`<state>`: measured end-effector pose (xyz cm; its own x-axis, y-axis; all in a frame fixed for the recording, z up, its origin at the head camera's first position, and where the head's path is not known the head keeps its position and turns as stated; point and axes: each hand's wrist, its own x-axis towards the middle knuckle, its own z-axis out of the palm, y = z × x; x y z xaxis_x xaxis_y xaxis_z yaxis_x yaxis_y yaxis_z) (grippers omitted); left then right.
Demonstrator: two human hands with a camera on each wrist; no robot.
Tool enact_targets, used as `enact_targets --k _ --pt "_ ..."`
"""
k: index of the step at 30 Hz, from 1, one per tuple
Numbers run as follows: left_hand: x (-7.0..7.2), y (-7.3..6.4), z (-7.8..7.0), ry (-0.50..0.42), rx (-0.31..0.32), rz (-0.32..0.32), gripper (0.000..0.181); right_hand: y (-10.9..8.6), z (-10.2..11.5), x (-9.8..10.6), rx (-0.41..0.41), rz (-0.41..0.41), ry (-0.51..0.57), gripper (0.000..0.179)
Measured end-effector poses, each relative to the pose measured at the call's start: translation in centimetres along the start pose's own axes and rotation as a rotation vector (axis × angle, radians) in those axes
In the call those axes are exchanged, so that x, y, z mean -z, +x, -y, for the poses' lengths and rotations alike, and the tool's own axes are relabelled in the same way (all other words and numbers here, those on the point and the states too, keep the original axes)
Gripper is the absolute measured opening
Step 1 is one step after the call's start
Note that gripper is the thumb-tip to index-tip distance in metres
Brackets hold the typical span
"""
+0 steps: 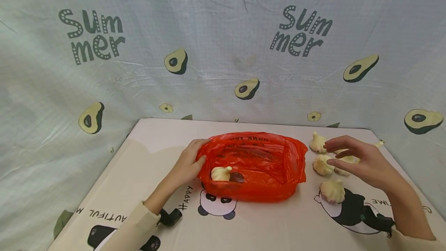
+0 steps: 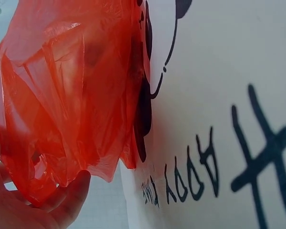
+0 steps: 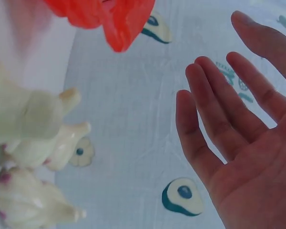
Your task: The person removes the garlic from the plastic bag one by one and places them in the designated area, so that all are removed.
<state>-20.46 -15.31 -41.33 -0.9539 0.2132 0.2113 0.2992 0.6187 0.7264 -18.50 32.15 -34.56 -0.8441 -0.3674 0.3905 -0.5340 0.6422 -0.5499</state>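
Observation:
A red plastic bag [image 1: 256,193] lies with its wide mouth facing up, and one garlic bulb [image 1: 220,173] sits inside at its left. My left hand [image 1: 188,164] grips the bag's left edge, thumb on the near side. In the left wrist view, that hand's fingers [image 2: 76,195] are against the thin red plastic. To the right of the bag, my right hand [image 1: 366,162] is raised over a group of garlic bulbs [image 1: 322,165], holding nothing. Its fingers are spread in the right wrist view, apart from the nearby garlic [image 3: 31,198]. The hand hides part of the group in the head view.
The light table cover [image 1: 265,229] carries panda drawings and lettering. A single garlic bulb [image 1: 332,191] lies nearest the front of the group, on a panda print. Behind the table hangs a pale curtain [image 1: 212,22] with avocado prints.

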Motion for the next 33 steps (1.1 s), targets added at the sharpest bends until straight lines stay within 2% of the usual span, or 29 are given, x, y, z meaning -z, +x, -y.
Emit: enact_targets --k 9,17,22,33 --pt "0.3 -0.2 -0.2 0.025 -0.016 -0.022 0.052 3.0 2.6 -1.8 0.041 -0.023 0.058 0.041" --pt "0.2 0.0 -0.5 0.022 -0.041 -0.029 0.051 4.9 4.7 -3.5 0.024 0.015 0.105 0.034" --pt "0.1 0.1 -0.8 0.012 -0.039 -0.032 0.051 6.0 5.5 -4.5 0.072 0.021 0.143 0.033" --pt "0.0 0.1 -0.6 0.029 -0.046 -0.034 0.051 8.1 7.7 -6.8 0.022 0.127 0.276 0.034"
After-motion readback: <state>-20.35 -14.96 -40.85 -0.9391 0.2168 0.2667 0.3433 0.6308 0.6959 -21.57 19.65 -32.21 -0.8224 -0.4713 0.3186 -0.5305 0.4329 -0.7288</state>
